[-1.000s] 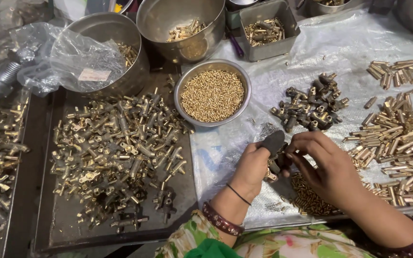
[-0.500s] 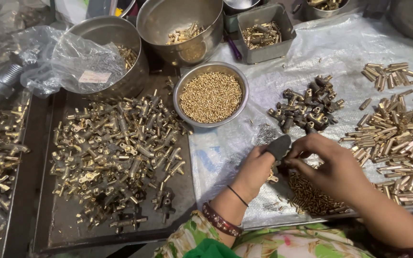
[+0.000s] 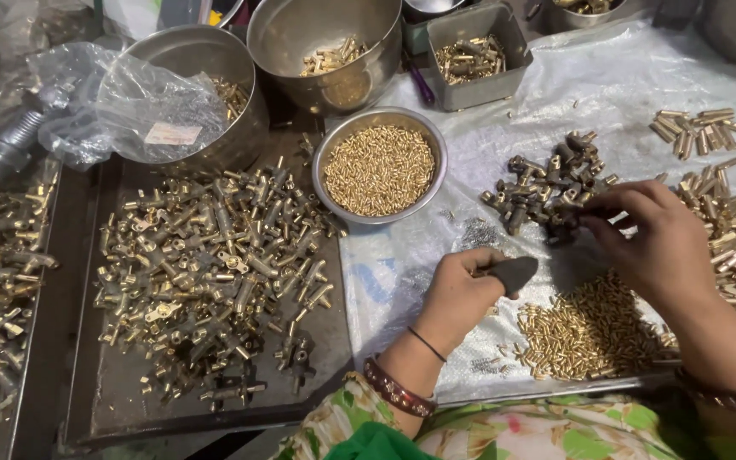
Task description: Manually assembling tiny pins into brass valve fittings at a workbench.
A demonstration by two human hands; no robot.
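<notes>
Two hands over the white plastic sheet (image 3: 606, 94). Your left hand (image 3: 457, 294) is curled shut around a dark grey wedge-shaped piece (image 3: 513, 273), its tip poking out toward the right. Your right hand (image 3: 653, 238) reaches into the heap of dark metal fittings (image 3: 547, 183), fingertips (image 3: 594, 220) pinched narrow at the heap's near edge; whether a fitting sits between them, you cannot tell. Small brass pins (image 3: 589, 332) lie piled just below your right hand. Steel bowl of brass pins (image 3: 379, 166) stands beyond your left hand. Tray of brass fittings (image 3: 215, 264) lies to the left.
</notes>
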